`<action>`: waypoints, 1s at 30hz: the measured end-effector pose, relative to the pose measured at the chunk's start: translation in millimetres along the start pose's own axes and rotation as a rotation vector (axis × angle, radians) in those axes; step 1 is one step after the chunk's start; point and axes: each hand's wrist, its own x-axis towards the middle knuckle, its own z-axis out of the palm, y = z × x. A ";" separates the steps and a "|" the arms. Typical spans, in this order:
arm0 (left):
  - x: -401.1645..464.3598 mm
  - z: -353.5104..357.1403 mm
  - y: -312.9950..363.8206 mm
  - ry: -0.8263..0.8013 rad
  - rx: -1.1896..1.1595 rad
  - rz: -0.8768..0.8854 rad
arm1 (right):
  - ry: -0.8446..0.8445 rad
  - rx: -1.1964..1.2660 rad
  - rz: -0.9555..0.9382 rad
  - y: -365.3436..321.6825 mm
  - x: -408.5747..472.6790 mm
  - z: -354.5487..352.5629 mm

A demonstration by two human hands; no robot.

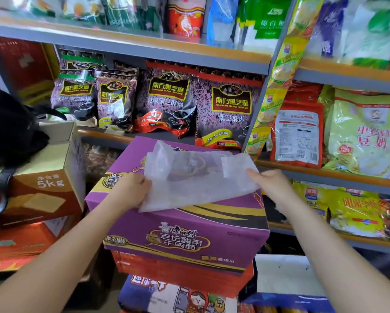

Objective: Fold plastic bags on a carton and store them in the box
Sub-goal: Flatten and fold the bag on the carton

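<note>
A thin, translucent white plastic bag (196,177) is lying spread across the top of a purple cardboard carton (185,224) printed with yellow and black stripes and gold lettering, and both hands are gripping it at opposite edges. The left hand (130,188) is pinching the bag's left edge, near the lower left corner, with its fingers curled around the film and its thumb on top. The right hand (268,184) is pinching the right edge, its fingertips closing on the film just below a small folded flap. Between the two grips the bag is being held fairly taut, so most of it is sitting flat against or just above the carton lid; which of the two is hard to tell.

The bag is looking milky and slightly crinkled, with the purple of the carton showing through it. Its far left corner is sticking up in a loose peak, and its near edge is running diagonally over the carton's striped band.

The purple carton is resting on a stack of other cartons, a red one (180,272) directly beneath it. To the left, a brown cardboard box marked 5kg (40,195) is standing with a black bag (8,127) on top. Grey metal shelves (130,46) behind are carrying dark purple sesame-paste packets (164,98) and yellow-green food pouches (365,132).
</note>
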 end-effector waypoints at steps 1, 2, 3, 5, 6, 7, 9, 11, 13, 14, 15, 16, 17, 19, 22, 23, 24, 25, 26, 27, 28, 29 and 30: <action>3.7 0.3 1.4 0.001 0.073 -0.003 | 0.044 -0.113 0.042 1.1 3.4 6.1; 6.7 0.3 4.0 0.008 0.145 -0.004 | 0.064 -0.253 0.064 4.1 7.7 11.0; 10.1 0.3 5.9 0.018 0.195 -0.010 | 0.083 -0.381 0.051 5.6 11.2 14.4; 16.0 0.6 7.4 0.028 0.234 -0.018 | 0.130 -0.530 -0.103 4.5 16.6 17.8; 18.6 0.8 8.0 0.025 0.229 -0.025 | 0.147 -0.541 -0.213 3.0 19.3 18.5; 21.1 0.3 8.4 0.033 0.232 -0.038 | 0.155 -0.546 -0.316 1.9 22.8 19.8; 27.5 -1.3 9.2 0.089 0.257 -0.041 | 0.131 -0.492 -0.380 -3.2 28.4 24.8; 36.6 -1.9 12.7 0.134 0.253 -0.009 | 0.037 -0.348 -0.265 -6.9 34.4 30.0; 49.9 1.7 15.1 0.146 0.214 0.006 | -0.062 -0.215 -0.108 -7.4 41.3 36.0; 57.3 3.8 15.6 0.141 0.205 -0.002 | -0.076 -0.186 -0.048 -6.5 46.4 39.2; 64.5 5.7 15.3 0.141 0.211 -0.010 | -0.063 -0.179 -0.004 -5.6 52.0 41.8; 72.7 7.3 13.8 0.149 0.230 -0.012 | -0.040 -0.185 0.028 -5.7 57.4 44.0; 80.7 8.2 11.9 0.160 0.260 -0.011 | -0.021 -0.206 0.055 -6.4 63.4 45.6; 93.8 8.2 9.7 0.166 0.325 0.001 | -0.017 -0.308 0.104 -8.9 75.2 47.4; 103.8 5.6 8.5 0.217 0.363 0.078 | -0.004 -0.567 0.125 -12.9 87.3 49.9; 106.6 6.4 7.2 0.268 0.383 0.176 | 0.012 -0.637 0.112 -13.4 89.8 51.4; 110.0 9.4 5.0 0.303 0.407 0.300 | 0.042 -0.688 0.094 -13.9 91.9 53.5; 112.8 13.2 3.2 0.331 0.403 0.429 | 0.078 -0.722 0.082 -15.0 92.7 55.9; 115.4 15.7 2.3 0.302 0.386 0.514 | 0.108 -0.756 0.066 -15.5 93.6 58.4; 116.3 17.0 3.4 0.221 0.375 0.542 | 0.129 -0.789 0.051 -15.9 94.4 60.9; 115.2 18.9 4.9 0.147 0.375 0.546 | 0.156 -0.821 0.035 -15.3 95.1 63.2; 112.7 20.5 5.8 0.091 0.400 0.540 | 0.184 -0.843 0.024 -14.7 95.3 64.8; 110.1 22.1 6.1 0.047 0.432 0.536 | 0.209 -0.861 0.012 -13.0 95.9 66.1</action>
